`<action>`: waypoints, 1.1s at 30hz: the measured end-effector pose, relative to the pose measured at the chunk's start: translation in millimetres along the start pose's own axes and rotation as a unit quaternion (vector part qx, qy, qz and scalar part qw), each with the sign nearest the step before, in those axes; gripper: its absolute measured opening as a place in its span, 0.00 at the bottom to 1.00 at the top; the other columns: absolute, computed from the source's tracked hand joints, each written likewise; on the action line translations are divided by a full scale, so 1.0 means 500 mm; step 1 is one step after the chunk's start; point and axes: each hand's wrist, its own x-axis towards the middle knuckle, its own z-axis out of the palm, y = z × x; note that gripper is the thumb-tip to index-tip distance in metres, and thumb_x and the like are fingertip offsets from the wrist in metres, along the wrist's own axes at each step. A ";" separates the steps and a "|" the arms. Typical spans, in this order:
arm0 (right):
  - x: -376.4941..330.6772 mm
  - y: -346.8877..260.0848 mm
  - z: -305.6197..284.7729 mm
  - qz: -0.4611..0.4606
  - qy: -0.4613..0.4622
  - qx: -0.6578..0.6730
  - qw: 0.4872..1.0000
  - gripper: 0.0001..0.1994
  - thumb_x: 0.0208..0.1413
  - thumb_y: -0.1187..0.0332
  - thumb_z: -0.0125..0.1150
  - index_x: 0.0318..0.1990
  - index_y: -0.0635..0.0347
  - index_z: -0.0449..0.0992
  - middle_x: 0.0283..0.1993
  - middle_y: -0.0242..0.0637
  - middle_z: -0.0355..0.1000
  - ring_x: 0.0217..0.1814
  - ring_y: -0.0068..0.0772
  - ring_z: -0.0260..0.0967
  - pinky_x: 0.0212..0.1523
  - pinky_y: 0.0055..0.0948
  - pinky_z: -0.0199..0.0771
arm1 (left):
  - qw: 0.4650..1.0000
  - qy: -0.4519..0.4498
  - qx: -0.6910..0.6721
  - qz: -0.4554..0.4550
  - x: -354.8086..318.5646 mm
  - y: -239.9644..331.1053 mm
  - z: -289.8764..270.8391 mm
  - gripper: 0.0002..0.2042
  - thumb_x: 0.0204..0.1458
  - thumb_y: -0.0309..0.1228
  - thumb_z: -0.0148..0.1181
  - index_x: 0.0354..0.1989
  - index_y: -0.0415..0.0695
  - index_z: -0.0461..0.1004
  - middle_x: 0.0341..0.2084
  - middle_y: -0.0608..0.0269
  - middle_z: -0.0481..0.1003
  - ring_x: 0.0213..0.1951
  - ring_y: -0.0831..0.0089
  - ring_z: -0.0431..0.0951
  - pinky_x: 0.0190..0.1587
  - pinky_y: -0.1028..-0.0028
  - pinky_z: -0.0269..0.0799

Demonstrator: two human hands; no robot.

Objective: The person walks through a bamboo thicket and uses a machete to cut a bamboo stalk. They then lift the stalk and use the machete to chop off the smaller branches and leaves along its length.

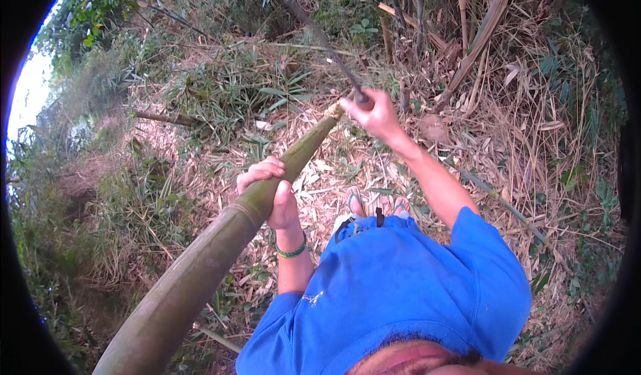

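Note:
A thick green bamboo pole [207,261] slants from the lower left up to the middle of the view. My left hand [270,191] is wrapped round it below its far end, thumb on the near side. That far end is pale and looks freshly cut. Just beyond it, my right hand [377,116] grips the dark handle of a machete [332,53]. The long blade points up and to the left, away from me, and is a little blurred. Whether the machete touches the pole I cannot tell.
Dry bamboo leaves [334,181] cover the ground round my sandalled feet [356,201]. Standing bamboo stems [419,15] and a leaning split stalk [477,45] rise at the far right. A thin green stalk [504,205] lies to my right. A cut bamboo piece [163,118] lies far left.

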 end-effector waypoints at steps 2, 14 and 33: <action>0.000 -0.059 0.006 -0.069 0.038 0.172 0.982 0.16 0.56 0.66 0.63 0.17 0.57 0.68 0.13 0.22 0.62 0.14 0.15 0.54 0.17 0.27 0.50 | 1.000 -0.008 0.010 0.011 0.011 0.002 0.002 0.16 0.41 0.23 0.59 0.40 0.39 0.64 0.30 0.52 0.70 0.38 0.60 0.71 0.54 0.55 0.64; -0.032 0.169 0.039 0.394 -0.196 0.296 0.848 0.10 0.53 0.71 0.61 0.27 0.51 0.65 0.16 0.19 0.59 0.13 0.13 0.55 0.14 0.20 0.58 | 1.000 -0.003 0.021 0.012 -0.030 0.027 -0.002 0.17 0.40 0.24 0.62 0.39 0.39 0.64 0.29 0.52 0.70 0.37 0.62 0.70 0.50 0.59 0.66; -0.125 0.302 -0.042 0.240 -0.198 -0.049 0.949 0.11 0.47 0.65 0.62 0.22 0.61 0.70 0.16 0.31 0.67 0.15 0.25 0.63 0.17 0.33 0.61 | 0.992 -0.124 0.009 0.000 0.012 0.080 -0.056 0.19 0.40 0.34 0.72 0.35 0.41 0.67 0.25 0.57 0.73 0.32 0.62 0.74 0.44 0.57 0.67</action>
